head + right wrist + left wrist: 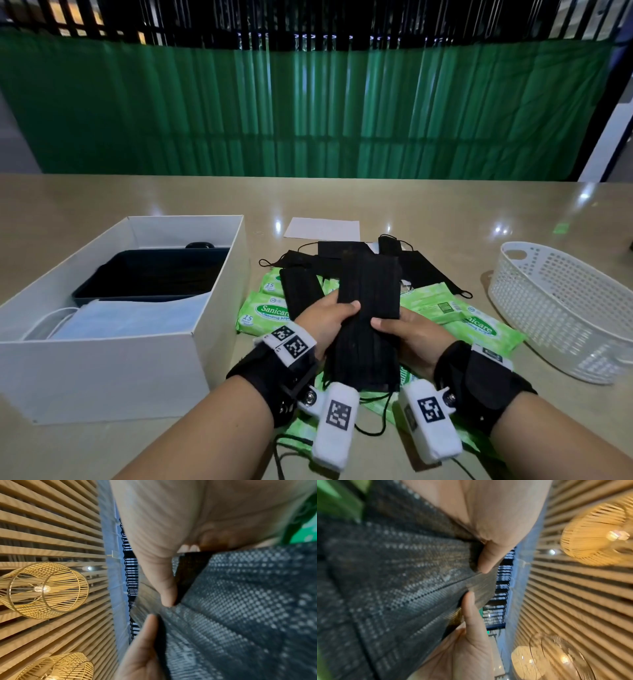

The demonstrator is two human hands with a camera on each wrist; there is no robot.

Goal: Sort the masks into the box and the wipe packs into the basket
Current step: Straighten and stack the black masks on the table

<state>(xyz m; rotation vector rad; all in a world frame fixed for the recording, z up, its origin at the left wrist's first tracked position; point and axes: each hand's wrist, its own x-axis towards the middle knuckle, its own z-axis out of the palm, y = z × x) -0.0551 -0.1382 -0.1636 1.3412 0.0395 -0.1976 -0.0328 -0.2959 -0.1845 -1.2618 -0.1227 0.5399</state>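
Both hands hold a stack of black masks (370, 308) upright above the pile, near the table's front. My left hand (329, 320) grips its left edge and my right hand (402, 330) its right edge, thumbs on top. The wrist views show the black mask fabric (393, 581) (248, 608) pinched between thumb and fingers. More black masks (342, 251) and green wipe packs (263, 313) lie on the table beneath. The white box (219, 308) at left holds blue masks (113, 320) and a dark tray. The white basket (561, 308) stands at right and looks empty.
A white sheet of paper (322, 229) lies behind the pile. The beige table (102, 195) runs back to a green curtain. Loose ear loops (376, 421) hang from the held masks near my wrists.
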